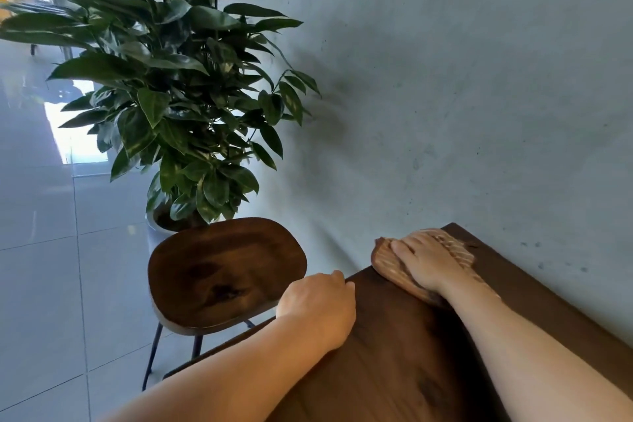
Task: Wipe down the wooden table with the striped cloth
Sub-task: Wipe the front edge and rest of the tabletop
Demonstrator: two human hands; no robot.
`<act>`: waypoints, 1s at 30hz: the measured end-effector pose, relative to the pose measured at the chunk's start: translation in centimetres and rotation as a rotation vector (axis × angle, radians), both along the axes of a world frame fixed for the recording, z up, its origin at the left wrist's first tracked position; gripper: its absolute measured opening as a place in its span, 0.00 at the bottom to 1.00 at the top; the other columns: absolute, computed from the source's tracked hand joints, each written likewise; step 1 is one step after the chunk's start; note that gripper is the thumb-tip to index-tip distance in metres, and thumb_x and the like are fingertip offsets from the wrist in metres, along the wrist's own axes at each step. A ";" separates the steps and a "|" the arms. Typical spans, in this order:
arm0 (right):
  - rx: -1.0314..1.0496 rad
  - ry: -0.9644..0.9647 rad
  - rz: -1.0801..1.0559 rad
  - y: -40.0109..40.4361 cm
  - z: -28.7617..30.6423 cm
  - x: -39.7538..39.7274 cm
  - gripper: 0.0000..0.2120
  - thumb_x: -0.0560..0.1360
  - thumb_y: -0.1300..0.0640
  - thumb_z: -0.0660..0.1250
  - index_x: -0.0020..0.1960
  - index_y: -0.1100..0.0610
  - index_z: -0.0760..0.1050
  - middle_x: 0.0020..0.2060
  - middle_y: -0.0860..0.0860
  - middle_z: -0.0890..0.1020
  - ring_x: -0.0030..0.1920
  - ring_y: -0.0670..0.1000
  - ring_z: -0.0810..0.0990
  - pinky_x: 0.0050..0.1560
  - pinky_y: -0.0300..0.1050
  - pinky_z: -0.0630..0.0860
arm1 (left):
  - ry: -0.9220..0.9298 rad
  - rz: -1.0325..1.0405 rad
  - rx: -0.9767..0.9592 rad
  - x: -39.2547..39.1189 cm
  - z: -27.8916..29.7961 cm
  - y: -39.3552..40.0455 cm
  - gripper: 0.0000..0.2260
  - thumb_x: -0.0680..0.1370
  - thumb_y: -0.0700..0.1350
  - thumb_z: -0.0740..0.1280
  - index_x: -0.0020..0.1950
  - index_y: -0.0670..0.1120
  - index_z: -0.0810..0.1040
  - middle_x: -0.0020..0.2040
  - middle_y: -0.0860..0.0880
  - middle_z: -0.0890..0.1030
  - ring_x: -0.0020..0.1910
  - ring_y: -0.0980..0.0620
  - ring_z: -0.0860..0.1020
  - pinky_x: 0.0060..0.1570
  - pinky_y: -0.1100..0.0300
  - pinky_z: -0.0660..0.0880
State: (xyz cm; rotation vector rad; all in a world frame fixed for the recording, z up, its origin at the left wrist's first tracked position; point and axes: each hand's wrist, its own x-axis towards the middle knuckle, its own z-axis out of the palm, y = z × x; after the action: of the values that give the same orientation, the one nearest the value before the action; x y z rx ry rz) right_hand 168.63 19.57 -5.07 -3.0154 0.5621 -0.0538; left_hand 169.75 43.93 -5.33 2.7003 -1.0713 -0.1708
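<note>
Brown-and-cream striped cloth [394, 262] lies bunched at far left corner of dark brown wooden table [411, 353], near grey wall [462, 79]. Right hand [423, 259] presses flat on it, fingers straight. Left hand [317, 305] rests on table's left edge, fingers curled over it. Beside: dark wooden stool [222, 271], leafy green potted plant [178, 79], pale tiled floor [41, 267].
</note>
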 end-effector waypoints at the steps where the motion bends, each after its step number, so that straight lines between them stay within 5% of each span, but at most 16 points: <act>1: -0.011 -0.004 -0.037 -0.4 0.1 0.2 0.25 0.84 0.43 0.48 0.67 0.57 0.75 0.67 0.54 0.75 0.69 0.53 0.68 0.71 0.47 0.58 | 0.006 -0.011 0.003 0.1 -0.2 -0.4 0.14 0.84 0.46 0.53 0.66 0.46 0.71 0.56 0.47 0.77 0.52 0.45 0.79 0.48 0.52 0.76; 5: -0.018 -0.008 -0.123 0.2 0.4 0.6 0.22 0.85 0.51 0.46 0.72 0.56 0.69 0.69 0.56 0.72 0.72 0.56 0.66 0.71 0.47 0.57 | 0.108 0.050 -0.093 0.5 -0.2 -1.9 0.13 0.83 0.48 0.54 0.65 0.47 0.70 0.55 0.47 0.79 0.51 0.46 0.80 0.49 0.53 0.76; 8: -0.068 -0.064 -0.067 1.1 -0.4 0.0 0.22 0.84 0.48 0.48 0.62 0.58 0.76 0.58 0.57 0.79 0.62 0.58 0.74 0.66 0.51 0.64 | 0.152 0.042 -0.117 0.6 0.2 -3.4 0.13 0.82 0.44 0.55 0.65 0.47 0.70 0.57 0.46 0.79 0.54 0.44 0.78 0.49 0.54 0.74; 10: -0.120 -0.118 0.148 2.3 -1.7 -1.1 0.24 0.82 0.48 0.48 0.59 0.59 0.78 0.53 0.56 0.81 0.57 0.57 0.77 0.69 0.53 0.66 | 0.188 0.046 -0.124 0.8 0.6 -4.2 0.14 0.81 0.42 0.54 0.66 0.47 0.71 0.60 0.46 0.78 0.57 0.44 0.77 0.49 0.55 0.71; 14: -0.002 -0.165 0.332 3.5 -1.3 -3.2 0.25 0.82 0.44 0.43 0.62 0.52 0.75 0.56 0.44 0.78 0.59 0.43 0.72 0.70 0.40 0.60 | 0.261 0.057 -0.140 1.2 1.0 -5.8 0.17 0.81 0.41 0.53 0.69 0.47 0.69 0.64 0.45 0.77 0.61 0.44 0.76 0.56 0.54 0.72; 20: -0.058 -0.107 0.046 -1.0 -1.2 -0.4 0.29 0.80 0.42 0.44 0.61 0.58 0.76 0.62 0.53 0.77 0.66 0.54 0.71 0.72 0.47 0.59 | 0.231 0.000 -0.104 1.6 0.8 -6.7 0.16 0.82 0.45 0.54 0.69 0.47 0.67 0.64 0.45 0.74 0.61 0.43 0.75 0.58 0.51 0.71; 22: -0.004 -0.078 -0.140 -1.0 -0.5 0.7 0.24 0.84 0.47 0.48 0.65 0.59 0.74 0.67 0.54 0.74 0.71 0.53 0.66 0.73 0.44 0.54 | 0.214 -0.019 -0.102 1.7 0.9 -6.8 0.16 0.82 0.45 0.53 0.69 0.46 0.68 0.64 0.45 0.74 0.61 0.42 0.75 0.58 0.51 0.71; 25: -0.132 0.054 -0.141 0.1 -0.6 1.1 0.23 0.84 0.52 0.45 0.70 0.59 0.70 0.70 0.57 0.72 0.72 0.56 0.65 0.76 0.49 0.51 | 0.207 -0.041 -0.110 2.0 0.8 -7.3 0.16 0.81 0.44 0.54 0.67 0.45 0.69 0.63 0.45 0.75 0.60 0.43 0.75 0.57 0.52 0.71; 30: -0.162 0.073 0.114 0.9 -2.2 -0.6 0.23 0.78 0.48 0.48 0.57 0.60 0.75 0.51 0.56 0.81 0.54 0.59 0.78 0.62 0.56 0.72 | 0.238 -0.037 -0.124 2.3 0.9 -8.8 0.18 0.81 0.42 0.54 0.71 0.46 0.67 0.62 0.45 0.77 0.59 0.44 0.76 0.56 0.53 0.72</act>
State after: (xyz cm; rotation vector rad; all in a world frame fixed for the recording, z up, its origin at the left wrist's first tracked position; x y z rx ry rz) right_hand 168.03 20.47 -7.32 -3.2127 0.4090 0.0181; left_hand 172.00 35.14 -4.45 2.4763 -1.0246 -0.4075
